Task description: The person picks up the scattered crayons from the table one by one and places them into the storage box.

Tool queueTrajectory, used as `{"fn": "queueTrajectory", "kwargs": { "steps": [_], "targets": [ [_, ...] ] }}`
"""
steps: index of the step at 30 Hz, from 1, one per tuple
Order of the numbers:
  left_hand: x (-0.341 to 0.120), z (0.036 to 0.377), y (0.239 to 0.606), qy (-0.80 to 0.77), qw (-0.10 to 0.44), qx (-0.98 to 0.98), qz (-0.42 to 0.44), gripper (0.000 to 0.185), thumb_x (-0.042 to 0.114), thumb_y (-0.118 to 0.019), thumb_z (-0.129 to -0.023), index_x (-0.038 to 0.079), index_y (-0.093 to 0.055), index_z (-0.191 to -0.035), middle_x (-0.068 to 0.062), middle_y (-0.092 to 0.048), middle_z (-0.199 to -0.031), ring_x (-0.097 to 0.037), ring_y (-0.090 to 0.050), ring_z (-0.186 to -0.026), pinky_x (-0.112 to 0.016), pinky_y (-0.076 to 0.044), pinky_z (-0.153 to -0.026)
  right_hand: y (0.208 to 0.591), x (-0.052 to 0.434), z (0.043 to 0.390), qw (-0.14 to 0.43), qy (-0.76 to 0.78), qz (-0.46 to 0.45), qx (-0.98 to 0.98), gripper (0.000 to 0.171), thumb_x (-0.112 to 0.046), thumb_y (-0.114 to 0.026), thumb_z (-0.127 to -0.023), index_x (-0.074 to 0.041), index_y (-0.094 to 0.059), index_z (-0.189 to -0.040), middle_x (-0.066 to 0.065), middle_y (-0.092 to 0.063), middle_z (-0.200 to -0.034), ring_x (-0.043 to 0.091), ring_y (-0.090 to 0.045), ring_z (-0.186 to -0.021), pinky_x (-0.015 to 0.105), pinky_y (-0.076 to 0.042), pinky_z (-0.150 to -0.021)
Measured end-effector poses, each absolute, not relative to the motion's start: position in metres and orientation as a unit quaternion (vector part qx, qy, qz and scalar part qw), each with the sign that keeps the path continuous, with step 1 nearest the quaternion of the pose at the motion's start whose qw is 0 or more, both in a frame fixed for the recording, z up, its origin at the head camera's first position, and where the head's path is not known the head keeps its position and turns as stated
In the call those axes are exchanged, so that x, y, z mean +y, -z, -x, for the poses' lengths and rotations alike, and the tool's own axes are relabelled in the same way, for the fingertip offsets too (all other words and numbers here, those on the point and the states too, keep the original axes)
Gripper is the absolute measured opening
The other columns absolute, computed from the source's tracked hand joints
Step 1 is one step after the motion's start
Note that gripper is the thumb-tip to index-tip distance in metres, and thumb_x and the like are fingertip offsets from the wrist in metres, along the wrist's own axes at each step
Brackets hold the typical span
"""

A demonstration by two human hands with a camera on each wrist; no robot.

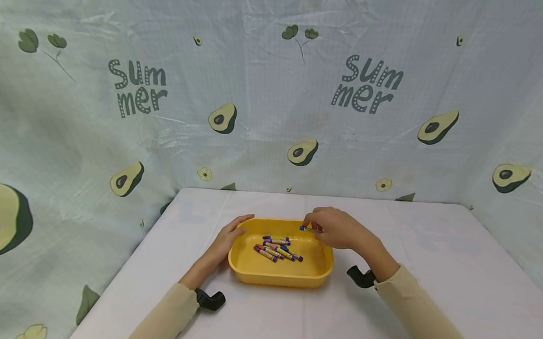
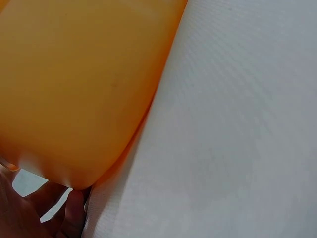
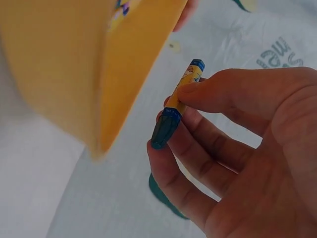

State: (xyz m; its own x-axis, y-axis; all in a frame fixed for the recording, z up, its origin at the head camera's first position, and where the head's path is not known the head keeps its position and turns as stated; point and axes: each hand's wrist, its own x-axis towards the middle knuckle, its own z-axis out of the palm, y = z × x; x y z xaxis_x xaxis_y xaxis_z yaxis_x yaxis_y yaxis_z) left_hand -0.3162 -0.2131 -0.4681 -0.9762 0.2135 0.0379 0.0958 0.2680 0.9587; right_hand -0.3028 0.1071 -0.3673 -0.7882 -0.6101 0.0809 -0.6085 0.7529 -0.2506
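The right hand point(image 1: 336, 230) pinches a blue crayon point(image 3: 177, 106) between thumb and fingers point(image 3: 208, 94), wrapper yellow, blue tip pointing down past the fingertips. Just below and in front of those fingers is the far rim of the yellow tray point(image 1: 250, 273); in the head view the crayon point(image 1: 305, 228) hangs right over that rim. Inside the tray, a little nearer the person than the fingers, lies a loose heap of crayons point(image 1: 277, 249), touching and crossing one another.

The left hand point(image 1: 227, 240) rests against the tray's left wall, fingers straight and relaxed along the rim, steadying it rather than clasping it. The tray sits on the white worktop point(image 1: 429, 275), with an avocado-print cloth point(image 1: 265, 89) hanging behind.

As I judge it, the step in hand is carrying one crayon across the tray's edge. Which way it goes I cannot tell. The next move calls for a firm pinch, and the left hand holding the tray steady.
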Motion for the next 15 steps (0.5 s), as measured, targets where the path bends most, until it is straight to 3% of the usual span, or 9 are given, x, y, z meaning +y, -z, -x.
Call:
{"fn": "queueTrajectory", "kwargs": {
  "steps": [15],
  "targets": [
    [-0.212, 0.316, 0.467, -0.601, 0.045, 0.792, -0.096, 0.048, 0.018, -0.039, -0.108, 0.018, -0.047, -0.155, -0.014, -0.042, -0.164, -0.036, -0.045, -0.147, -0.055, -0.033, -0.125, 0.385, 0.072, 0.293, 0.036, 0.146, 0.377, 0.914, 0.022, -0.003, -0.068, -0.092, -0.013, -0.075, -0.111, -0.006, -0.066, -0.088, 0.011, -0.055, -0.079, 0.026, -0.051, -0.072]
  ]
}}
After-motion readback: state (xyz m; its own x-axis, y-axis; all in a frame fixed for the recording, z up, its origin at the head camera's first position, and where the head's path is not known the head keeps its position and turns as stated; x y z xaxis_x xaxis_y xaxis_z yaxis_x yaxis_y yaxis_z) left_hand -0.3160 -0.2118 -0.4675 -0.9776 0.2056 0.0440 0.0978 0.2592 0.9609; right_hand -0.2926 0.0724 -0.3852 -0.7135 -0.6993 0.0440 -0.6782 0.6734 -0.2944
